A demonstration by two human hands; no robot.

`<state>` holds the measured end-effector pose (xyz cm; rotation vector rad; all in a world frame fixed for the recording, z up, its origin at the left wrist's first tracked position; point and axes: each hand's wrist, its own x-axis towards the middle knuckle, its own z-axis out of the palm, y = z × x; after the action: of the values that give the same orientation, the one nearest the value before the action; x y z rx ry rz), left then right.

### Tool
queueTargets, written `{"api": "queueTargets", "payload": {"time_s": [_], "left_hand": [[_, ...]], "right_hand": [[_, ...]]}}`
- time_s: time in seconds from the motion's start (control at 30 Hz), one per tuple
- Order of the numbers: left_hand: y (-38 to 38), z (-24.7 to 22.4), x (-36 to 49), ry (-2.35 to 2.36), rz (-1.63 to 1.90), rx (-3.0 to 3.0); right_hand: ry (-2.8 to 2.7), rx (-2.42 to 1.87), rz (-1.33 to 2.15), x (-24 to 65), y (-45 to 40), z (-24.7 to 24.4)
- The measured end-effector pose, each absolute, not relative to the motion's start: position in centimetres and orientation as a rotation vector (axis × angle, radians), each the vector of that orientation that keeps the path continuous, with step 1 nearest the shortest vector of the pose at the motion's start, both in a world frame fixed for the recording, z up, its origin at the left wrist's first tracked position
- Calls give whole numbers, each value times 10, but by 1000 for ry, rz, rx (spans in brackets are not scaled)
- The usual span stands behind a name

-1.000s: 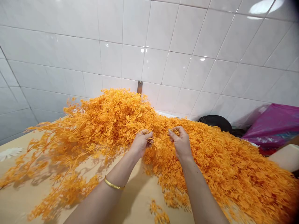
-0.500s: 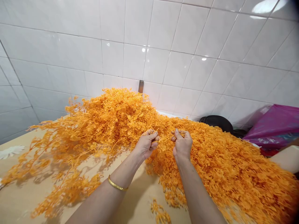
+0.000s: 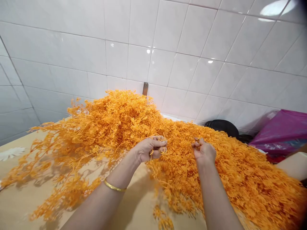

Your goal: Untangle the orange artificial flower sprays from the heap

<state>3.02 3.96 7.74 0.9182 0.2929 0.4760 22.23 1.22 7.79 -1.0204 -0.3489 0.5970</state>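
Leftmost, a white petal-shaped piece (image 3: 11,153) lies flat on the pale table (image 3: 21,210), near loose orange sprays (image 3: 64,191) that trail out from a tall orange heap (image 3: 115,118). Next comes the left forearm, a gold bangle (image 3: 114,186) around it, reaching up and inward. The left hand (image 3: 150,148) is turned sideways in front of the heap, fingers curled and thumb brought in, pinching a thin orange strand (image 3: 152,152) that loops by the fingertips. The step in hand looks like fine fingertip work on this strand; a further move would seem to call for a light pinch, clear of the tangle. Below, a small orange cluster (image 3: 163,218) rests on the table. The right hand (image 3: 205,151) is well apart from the left, back upward, wrist fairly straight, fingertips gathered against the thumb; whether they hold anything, I cannot tell. Beyond it, black round items (image 3: 223,126) sit behind the broad orange pile (image 3: 251,172), with a purple bag (image 3: 280,131) farther right.
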Motion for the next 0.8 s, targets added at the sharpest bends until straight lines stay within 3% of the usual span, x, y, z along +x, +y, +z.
{"api": "queueTargets", "payload": {"time_s": [0.2,0.4,0.8], "left_hand": [[47,66,38,395,800,723],[44,67,40,386,873,639],[40,72,46,485,1106,564]], "right_hand": [[-674,-1028,851,205,5,87],[-1254,-1034,1204,175,1,81],[-1203,-970,1080,168,4,73]]}}
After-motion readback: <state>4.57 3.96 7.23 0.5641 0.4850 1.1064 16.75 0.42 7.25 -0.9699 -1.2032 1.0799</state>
